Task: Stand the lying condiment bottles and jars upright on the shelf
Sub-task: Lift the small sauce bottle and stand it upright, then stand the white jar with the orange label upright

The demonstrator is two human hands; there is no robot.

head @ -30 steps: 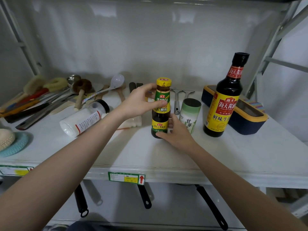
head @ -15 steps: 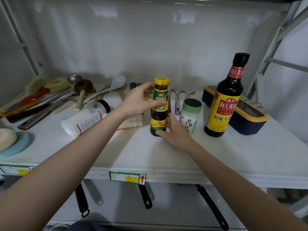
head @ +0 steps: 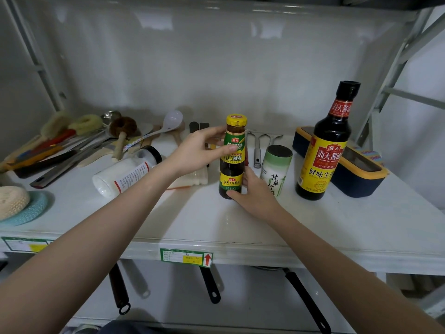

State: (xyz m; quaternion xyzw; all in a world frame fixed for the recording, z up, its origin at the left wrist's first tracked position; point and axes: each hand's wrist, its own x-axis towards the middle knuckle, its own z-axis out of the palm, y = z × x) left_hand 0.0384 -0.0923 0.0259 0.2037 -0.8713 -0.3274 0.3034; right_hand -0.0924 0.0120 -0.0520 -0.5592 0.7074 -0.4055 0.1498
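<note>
A small dark sauce bottle (head: 232,169) with a yellow cap stands upright at the middle of the white shelf (head: 240,225). My left hand (head: 199,153) grips its neck and upper label. My right hand (head: 255,194) holds its base from the right. A white jar with a black lid (head: 125,173) lies on its side to the left. A clear small jar (head: 198,177) lies behind my left wrist, mostly hidden. A green-white canister (head: 275,169) and a tall soy sauce bottle (head: 325,145) stand upright to the right.
Brushes, ladles and a knife (head: 72,145) are piled at the back left. A scrubber on a teal pad (head: 14,203) sits at the left edge. A navy and yellow box (head: 361,182) stands at the right. Pan handles (head: 209,283) hang below the shelf.
Both hands stay on the small sauce bottle, which has shifted slightly back and stands a little straighter on the shelf. Nothing else has moved.
</note>
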